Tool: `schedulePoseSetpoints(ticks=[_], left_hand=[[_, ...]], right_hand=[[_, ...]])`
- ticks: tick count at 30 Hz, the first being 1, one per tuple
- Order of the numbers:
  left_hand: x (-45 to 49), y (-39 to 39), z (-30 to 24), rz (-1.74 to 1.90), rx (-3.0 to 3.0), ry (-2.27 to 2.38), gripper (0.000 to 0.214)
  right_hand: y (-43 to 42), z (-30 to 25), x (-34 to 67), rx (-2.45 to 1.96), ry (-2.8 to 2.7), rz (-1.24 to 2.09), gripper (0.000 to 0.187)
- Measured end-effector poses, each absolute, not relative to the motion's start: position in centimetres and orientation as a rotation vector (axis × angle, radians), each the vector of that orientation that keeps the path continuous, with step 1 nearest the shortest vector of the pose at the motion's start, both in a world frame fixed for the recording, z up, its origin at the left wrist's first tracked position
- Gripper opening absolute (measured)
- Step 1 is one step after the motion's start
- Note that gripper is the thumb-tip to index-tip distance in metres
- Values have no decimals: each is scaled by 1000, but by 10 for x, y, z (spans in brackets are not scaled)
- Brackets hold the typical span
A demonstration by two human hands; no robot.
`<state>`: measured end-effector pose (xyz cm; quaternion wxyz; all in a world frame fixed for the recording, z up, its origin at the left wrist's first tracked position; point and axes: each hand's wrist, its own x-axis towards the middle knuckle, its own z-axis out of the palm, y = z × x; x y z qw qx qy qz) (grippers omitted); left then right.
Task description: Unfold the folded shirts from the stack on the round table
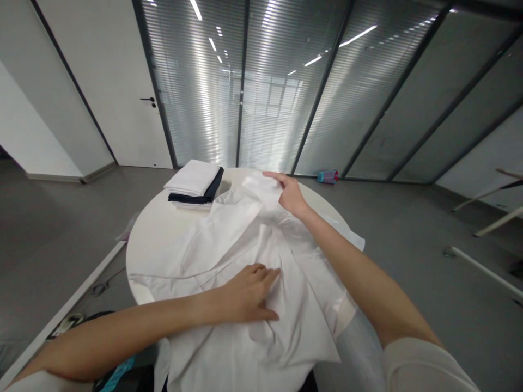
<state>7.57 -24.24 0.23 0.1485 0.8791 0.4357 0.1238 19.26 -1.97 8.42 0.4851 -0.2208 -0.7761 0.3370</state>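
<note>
At frame centre, the left hand (249,291) lies flat, fingers open, on the white cotton shirt (245,245); the right hand (288,193) pinches its far edge.

A person's left hand (249,291) presses flat on a white shirt (261,261) spread over a round white table (151,239) while the right hand (288,193) pinches what appears to be its collar, beside folded garments (195,185).

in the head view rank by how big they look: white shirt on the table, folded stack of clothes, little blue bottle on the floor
1. Crumpled white cotton shirt, nearest the camera, which inflates it.
2. Folded white and dark clothes stack.
3. Small blue bottle, farthest away, so its true size is unsure.
</note>
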Motion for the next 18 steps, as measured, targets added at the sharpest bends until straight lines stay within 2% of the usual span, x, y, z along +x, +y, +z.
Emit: schedulePoseSetpoints(ticks=[3, 5, 6, 10, 13, 16, 18], left_hand=[[83, -244, -14, 325, 2642, 1113, 56], [85, -248, -15, 343, 2715, 1027, 26], [84, -251, -13, 350, 2748, 970, 19], [66, -270, 21, 407, 2681, 706, 26], [36, -293, 60, 441, 2438, 605, 22], [-7, -318, 88, 495, 2218, 815, 10], [-40, -332, 96, 590, 2074, 1010, 19]], right_hand=[[-15, 73, 200, -630, -2144, 493, 30], [-10, 68, 206, -656, -2272, 356, 36], [-8, 66, 210, -665, -2326, 295, 40], [3, 68, 232, -754, -2415, 14, 57], [11, 77, 252, -832, -2379, -193, 67], [20, 87, 272, -888, -2326, -319, 67], [26, 93, 286, -946, -2274, -373, 61]])
